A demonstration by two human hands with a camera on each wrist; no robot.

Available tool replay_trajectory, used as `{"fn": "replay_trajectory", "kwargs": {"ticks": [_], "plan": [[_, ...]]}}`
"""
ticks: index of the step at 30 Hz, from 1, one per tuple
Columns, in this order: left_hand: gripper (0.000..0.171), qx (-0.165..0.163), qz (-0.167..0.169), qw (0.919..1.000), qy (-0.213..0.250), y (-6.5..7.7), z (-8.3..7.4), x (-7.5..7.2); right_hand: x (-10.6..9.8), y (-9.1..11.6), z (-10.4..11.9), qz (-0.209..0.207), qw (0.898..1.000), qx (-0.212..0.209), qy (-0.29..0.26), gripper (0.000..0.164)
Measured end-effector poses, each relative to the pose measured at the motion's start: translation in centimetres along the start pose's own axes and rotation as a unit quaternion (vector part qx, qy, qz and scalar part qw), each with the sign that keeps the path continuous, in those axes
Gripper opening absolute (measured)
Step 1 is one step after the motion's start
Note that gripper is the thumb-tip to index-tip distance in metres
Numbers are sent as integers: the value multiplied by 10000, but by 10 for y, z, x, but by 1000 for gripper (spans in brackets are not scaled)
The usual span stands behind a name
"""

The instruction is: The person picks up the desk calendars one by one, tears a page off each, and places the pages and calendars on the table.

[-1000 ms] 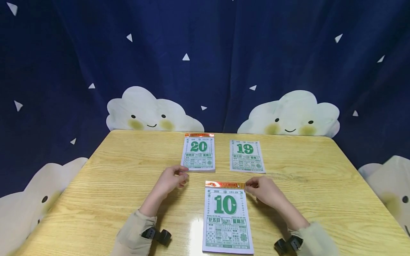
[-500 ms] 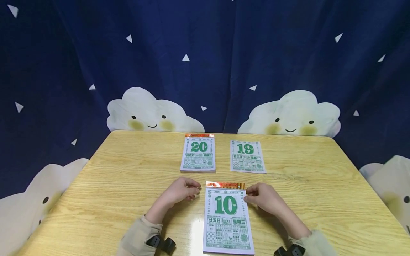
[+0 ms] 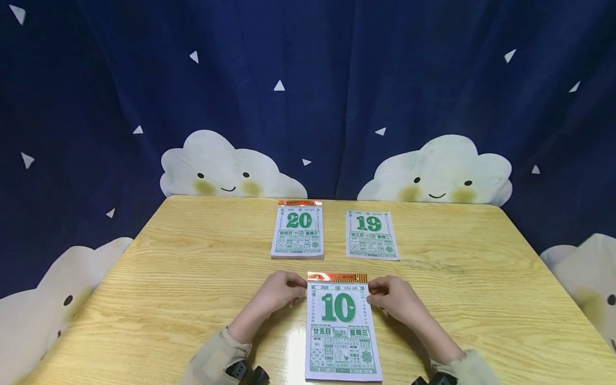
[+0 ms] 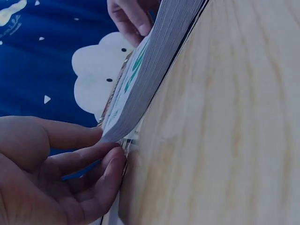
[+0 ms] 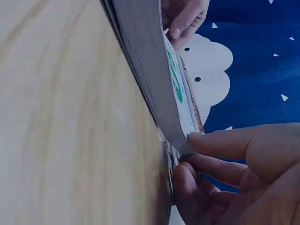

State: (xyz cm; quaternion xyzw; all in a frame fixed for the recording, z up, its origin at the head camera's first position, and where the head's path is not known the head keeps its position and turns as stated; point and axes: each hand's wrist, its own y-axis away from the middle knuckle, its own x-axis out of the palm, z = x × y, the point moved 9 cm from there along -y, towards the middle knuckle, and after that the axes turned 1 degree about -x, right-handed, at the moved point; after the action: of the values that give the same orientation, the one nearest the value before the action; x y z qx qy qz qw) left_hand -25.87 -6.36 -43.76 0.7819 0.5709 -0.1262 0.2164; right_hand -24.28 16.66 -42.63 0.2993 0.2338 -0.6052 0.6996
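Note:
A thick tear-off calendar pad (image 3: 339,342) showing a green 10 lies face up near the table's front, with a shiny red-and-gold strip (image 3: 337,277) across its top. My left hand (image 3: 281,292) pinches its left edge just below the strip. In the left wrist view the thumb and forefinger (image 4: 79,157) meet at the pages' corner. At the opposite edge my right hand (image 3: 397,298) pinches the pad at about the same height. The right wrist view has the thumb (image 5: 201,142) against the page edge and the other fingers curled beneath it.
Farther back on the wooden table (image 3: 192,251) lies a second calendar pad (image 3: 298,230) marked 20, with its own red strip. To its right is a single calendar sheet (image 3: 370,235) marked 19. A dark blue curtain (image 3: 327,96) with clouds hangs behind the table.
My left hand has moved right and toward me, from beside the 20 pad to the left edge of the 10 pad. My right hand has slid slightly down the right edge.

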Motion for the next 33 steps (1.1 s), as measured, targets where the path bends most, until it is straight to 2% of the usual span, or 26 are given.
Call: {"fn": "replay_trajectory", "kwargs": {"ticks": [4, 8, 12, 15, 19, 23, 29, 33], "plan": [[24, 125, -144, 9994, 298, 2, -3, -2, 3, -2, -5, -58, 9993, 163, -337, 33], [40, 226, 63, 9957, 901, 2, -5, 0, 3, -4, -5, -164, 9973, 101, -708, 41], [58, 97, 427, 9838, 1737, 1, -1, 5, 3, -7, -1, -144, 9919, -157, -1256, 51], [67, 98, 632, 9754, 2111, 0, 0, 8, 4, -8, 2, 18, 9840, -269, -1761, 59], [71, 229, 640, 9723, 2237, -2, 0, 7, 6, -8, 6, 210, 9725, -345, -2295, 65], [71, 400, 445, 9730, 2227, -6, -2, 2, 2, -11, 11, 124, 9644, -431, -2605, 66], [68, 706, 256, 9673, 2421, -12, -15, -10, -11, -18, 20, -157, 9604, -582, -2720, 60], [56, 718, 22, 9702, 2315, -16, -20, -18, -17, -25, 23, -301, 9564, -579, -2848, 52]]}}
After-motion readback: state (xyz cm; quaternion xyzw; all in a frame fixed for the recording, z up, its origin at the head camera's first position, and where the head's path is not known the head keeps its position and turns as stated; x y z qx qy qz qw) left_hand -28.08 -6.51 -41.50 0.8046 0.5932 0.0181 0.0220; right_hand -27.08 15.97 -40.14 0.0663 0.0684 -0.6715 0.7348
